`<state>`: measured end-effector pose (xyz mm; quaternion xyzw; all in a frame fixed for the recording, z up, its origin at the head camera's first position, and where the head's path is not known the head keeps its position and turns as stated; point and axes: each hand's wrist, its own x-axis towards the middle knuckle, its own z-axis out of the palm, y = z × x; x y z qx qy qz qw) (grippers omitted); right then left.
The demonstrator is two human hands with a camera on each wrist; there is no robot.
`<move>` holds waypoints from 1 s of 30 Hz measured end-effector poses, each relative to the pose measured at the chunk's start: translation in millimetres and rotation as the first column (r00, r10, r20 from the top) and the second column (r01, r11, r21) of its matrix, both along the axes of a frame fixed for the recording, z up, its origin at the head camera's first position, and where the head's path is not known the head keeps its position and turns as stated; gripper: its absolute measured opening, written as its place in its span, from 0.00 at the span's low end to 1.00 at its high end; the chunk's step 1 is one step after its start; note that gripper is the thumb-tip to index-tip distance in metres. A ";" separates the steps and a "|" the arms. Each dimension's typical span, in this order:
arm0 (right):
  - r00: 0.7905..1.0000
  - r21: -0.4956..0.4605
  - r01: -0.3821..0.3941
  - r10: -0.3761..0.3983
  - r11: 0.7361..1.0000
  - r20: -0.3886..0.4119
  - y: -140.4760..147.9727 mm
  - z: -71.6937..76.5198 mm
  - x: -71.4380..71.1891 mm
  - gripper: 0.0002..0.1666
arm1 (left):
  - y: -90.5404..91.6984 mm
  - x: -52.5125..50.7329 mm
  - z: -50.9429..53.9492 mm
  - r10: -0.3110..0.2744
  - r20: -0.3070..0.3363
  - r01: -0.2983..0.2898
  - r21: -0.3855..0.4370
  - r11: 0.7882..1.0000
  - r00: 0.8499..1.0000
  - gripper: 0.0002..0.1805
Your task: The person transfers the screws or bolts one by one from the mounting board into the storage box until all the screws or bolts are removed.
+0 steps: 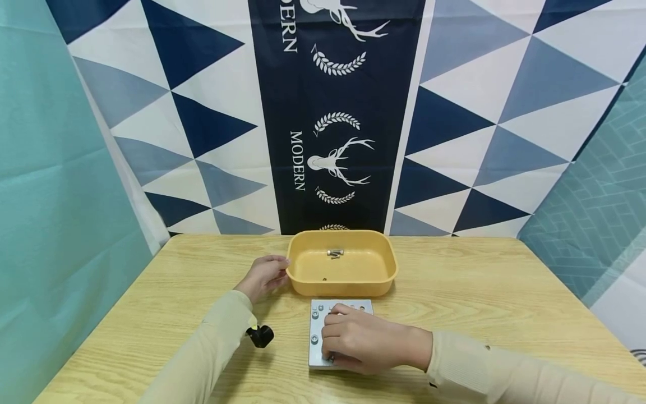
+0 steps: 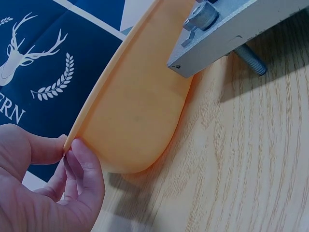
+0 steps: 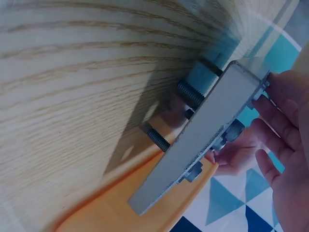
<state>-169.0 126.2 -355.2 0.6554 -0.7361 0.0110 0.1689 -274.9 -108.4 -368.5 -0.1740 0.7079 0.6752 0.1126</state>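
Your left hand (image 1: 264,274) pinches a yellow bin (image 1: 343,289) by its rim; your right hand (image 1: 359,339) has fingers bent around a bolt (image 3: 255,100) at a metal plate (image 1: 319,326). The plate sits before the bin, shanks (image 3: 157,139) pointing down toward the counter (image 1: 479,303). The bin lies lengthwise left-to-right. Behind, cloth (image 1: 272,84) reads "MODERN", sideways.

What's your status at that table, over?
Left hand pinching rim of yellow tray. Right hand pinching bolt on metal plate. Small fasteners in tray. Nothing visibly blocking, over.
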 end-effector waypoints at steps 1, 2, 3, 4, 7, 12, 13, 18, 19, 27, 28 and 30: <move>1.000 -0.002 0.002 -0.002 1.000 0.008 0.0 -0.2 0.2 0.04 | -0.1 0.1 0.1 0.000 -0.001 0.000 0.000 1.000 1.000 0.14; 1.000 -0.003 0.003 -0.003 1.000 0.013 0.0 -0.3 0.3 0.04 | -0.2 0.0 0.2 0.000 -0.002 0.000 0.000 1.000 1.000 0.14; 1.000 -0.004 0.003 -0.003 1.000 0.017 0.2 -0.3 0.3 0.04 | -0.4 0.0 0.2 0.000 -0.002 0.000 -0.002 1.000 1.000 0.14; 1.000 -0.005 0.003 -0.003 1.000 0.018 0.1 -0.6 0.4 0.04 | -0.5 -0.1 0.3 -0.001 -0.003 0.001 -0.003 1.000 1.000 0.14; 1.000 -0.012 0.001 -0.001 1.000 0.008 0.1 -0.7 0.5 0.05 | -0.6 0.1 0.8 -0.003 -0.001 0.003 -0.009 1.000 1.000 0.14; 1.000 -0.014 -0.003 0.003 1.000 -0.010 0.1 -1.5 1.7 0.05 | 0.2 0.6 0.9 -0.007 0.001 0.007 -0.016 1.000 1.000 0.15; 1.000 -0.013 -0.005 0.005 1.000 -0.011 0.2 -1.7 2.1 0.05 | 0.4 0.5 0.7 -0.005 0.003 0.006 -0.020 1.000 1.000 0.15; 1.000 -0.010 -0.018 0.018 1.000 -0.016 0.4 -1.9 3.0 0.05 | 0.1 1.0 0.8 0.000 0.013 0.000 -0.025 1.000 1.000 0.14; 1.000 -0.010 -0.019 0.019 1.000 -0.016 0.4 -1.8 3.0 0.05 | 0.0 0.9 0.7 -0.002 0.013 0.002 -0.026 1.000 1.000 0.14; 0.999 -0.040 -0.037 0.037 0.998 0.000 0.1 2.4 2.6 0.05 | -0.5 0.1 -1.2 -0.006 0.003 0.006 -0.021 1.000 1.000 0.13; 0.999 -0.045 -0.038 0.038 0.998 0.001 0.3 3.1 2.6 0.05 | -0.4 -0.1 -1.1 -0.004 0.002 0.004 -0.020 1.000 1.000 0.13; 0.999 -0.051 -0.038 0.038 0.998 -0.001 0.6 4.6 2.3 0.05 | -0.4 -0.3 -0.5 -0.004 -0.002 0.004 -0.020 1.000 1.000 0.14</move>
